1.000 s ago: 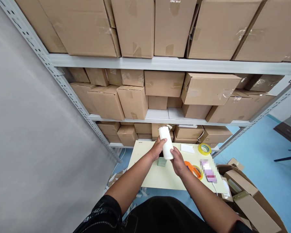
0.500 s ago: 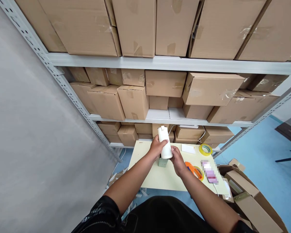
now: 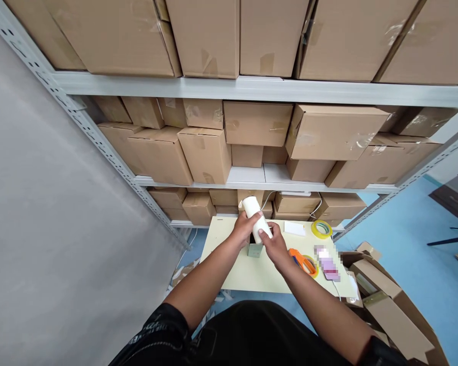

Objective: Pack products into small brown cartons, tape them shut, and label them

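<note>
A white cylindrical bottle (image 3: 255, 211), which looks like a tumbler, is held tilted above the table, its top leaning to the left. My left hand (image 3: 246, 227) is closed round its left side, thumb across the front. My right hand (image 3: 275, 245) grips the lower end, with the thumb on the near face. Below the bottle a small green box (image 3: 255, 249) stands on the pale yellow table (image 3: 236, 277). Its top shows a dark opening, partly hidden by the hands and bottle.
On the table's right lie an orange tape dispenser (image 3: 303, 261), a yellow tape roll (image 3: 321, 229), a white card or small box (image 3: 294, 228) and a blurred purple item (image 3: 327, 263). Shelves with cardboard boxes (image 3: 204, 155) rise behind. Cardboard scraps (image 3: 395, 310) fill the right floor.
The bottle has turned in my hands, its top now leaning further left. My right hand has shifted its thumb onto the bottle's front. The view has moved slightly.
</note>
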A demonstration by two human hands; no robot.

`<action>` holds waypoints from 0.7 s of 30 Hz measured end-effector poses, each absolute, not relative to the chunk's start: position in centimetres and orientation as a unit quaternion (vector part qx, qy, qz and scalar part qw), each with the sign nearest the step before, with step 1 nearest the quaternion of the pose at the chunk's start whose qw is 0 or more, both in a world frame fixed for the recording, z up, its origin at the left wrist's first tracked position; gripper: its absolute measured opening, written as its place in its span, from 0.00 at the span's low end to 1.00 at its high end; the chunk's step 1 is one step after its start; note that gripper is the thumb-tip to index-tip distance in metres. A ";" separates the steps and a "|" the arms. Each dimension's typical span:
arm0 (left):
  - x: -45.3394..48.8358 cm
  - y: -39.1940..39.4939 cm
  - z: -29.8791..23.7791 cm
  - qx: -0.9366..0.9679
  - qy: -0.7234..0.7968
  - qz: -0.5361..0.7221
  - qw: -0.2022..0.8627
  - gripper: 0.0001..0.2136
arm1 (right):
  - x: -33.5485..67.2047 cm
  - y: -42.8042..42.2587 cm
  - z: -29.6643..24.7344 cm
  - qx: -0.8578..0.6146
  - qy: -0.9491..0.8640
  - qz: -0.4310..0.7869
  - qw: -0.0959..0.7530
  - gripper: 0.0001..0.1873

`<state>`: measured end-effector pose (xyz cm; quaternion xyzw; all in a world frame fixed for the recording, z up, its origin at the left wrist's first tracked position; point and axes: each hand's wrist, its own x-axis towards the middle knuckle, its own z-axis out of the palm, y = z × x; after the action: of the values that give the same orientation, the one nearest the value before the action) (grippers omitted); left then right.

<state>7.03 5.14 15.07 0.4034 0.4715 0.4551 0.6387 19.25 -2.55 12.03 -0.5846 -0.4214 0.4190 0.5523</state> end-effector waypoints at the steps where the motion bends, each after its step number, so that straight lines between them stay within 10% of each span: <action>1: 7.0 5.3 14.9 0.377 0.471 0.453 0.656 0.23 | 19.3 -2.5 12.1 -0.572 -0.420 0.439 0.551 0.27; 8: 6.7 6.5 14.0 0.280 0.436 0.417 0.746 0.19 | 20.0 -1.7 12.0 -0.495 -0.338 0.599 0.531 0.28; 14: 5.8 5.8 14.3 0.487 0.361 0.433 0.668 0.31 | 23.0 -0.7 11.2 -0.588 -0.398 0.406 0.576 0.24; 21: 6.2 5.2 13.0 0.611 0.340 0.402 0.591 0.40 | 23.3 0.8 14.1 -0.558 -0.565 0.323 0.515 0.43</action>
<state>6.21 5.18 12.98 0.6107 0.3404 0.4017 0.5915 23.28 0.76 14.14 -0.5583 -0.5650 0.3226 0.5148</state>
